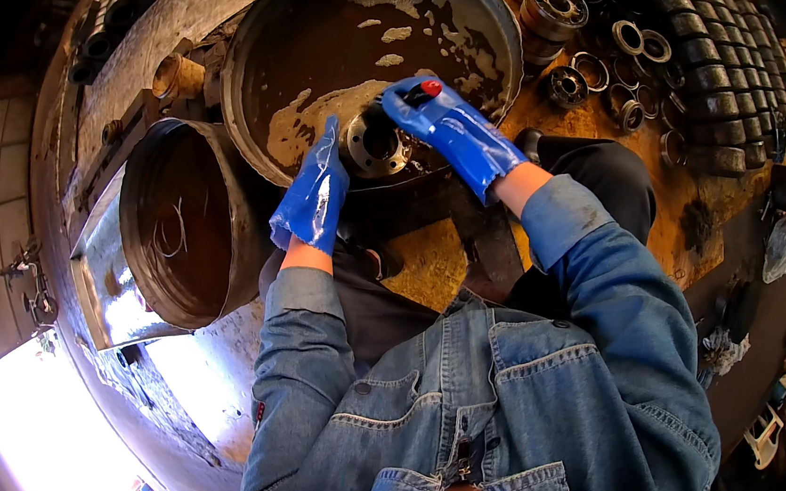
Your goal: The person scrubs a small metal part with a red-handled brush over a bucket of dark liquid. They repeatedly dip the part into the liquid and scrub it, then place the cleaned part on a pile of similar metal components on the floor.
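My left hand (316, 191), in a long blue rubber glove, is at the left side of a round metal hub (390, 157) and appears to steady it by the edge. The hub has a flange with bolt holes and a dark centre opening. It sits at the near rim of a big round metal basin (229, 102) of murky brown liquid with pale foam. Above the hub, my gloved right hand (438, 122) is closed round a tool with a red-and-black handle (430, 88). The tool's working end is hidden.
Left of the basin stands a tilted metal drum (242, 222) with a loop of wire inside. A rusty cylinder (178, 77) lies behind it. At the far right are several metal rings (656, 46), flanged hubs (554, 11) and rows of dark stacked parts (712, 79). My knees flank the basin's near side.
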The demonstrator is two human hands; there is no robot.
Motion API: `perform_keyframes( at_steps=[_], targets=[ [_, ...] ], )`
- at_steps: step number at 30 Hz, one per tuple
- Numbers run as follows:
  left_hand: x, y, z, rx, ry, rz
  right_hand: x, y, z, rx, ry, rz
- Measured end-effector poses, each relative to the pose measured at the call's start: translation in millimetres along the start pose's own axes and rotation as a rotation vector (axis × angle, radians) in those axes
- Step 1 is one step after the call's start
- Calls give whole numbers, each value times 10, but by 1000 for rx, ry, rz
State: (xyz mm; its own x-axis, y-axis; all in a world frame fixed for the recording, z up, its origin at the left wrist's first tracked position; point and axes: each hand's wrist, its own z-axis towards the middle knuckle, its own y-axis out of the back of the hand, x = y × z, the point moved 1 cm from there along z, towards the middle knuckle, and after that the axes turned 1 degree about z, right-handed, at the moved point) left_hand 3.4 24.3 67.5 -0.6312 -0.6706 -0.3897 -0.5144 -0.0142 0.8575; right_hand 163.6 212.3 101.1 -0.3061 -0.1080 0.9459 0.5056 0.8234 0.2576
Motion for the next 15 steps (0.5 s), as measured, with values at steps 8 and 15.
perform_keyframes(
  at_steps=[8, 15],
  targets=[
    [42, -96, 47, 2, 22, -108, 149, 51, -216, 301, 53, -404],
    [25, -92, 10, -1, 30, -206, 190, 92, -202, 266, -229, -246]
  ],
)
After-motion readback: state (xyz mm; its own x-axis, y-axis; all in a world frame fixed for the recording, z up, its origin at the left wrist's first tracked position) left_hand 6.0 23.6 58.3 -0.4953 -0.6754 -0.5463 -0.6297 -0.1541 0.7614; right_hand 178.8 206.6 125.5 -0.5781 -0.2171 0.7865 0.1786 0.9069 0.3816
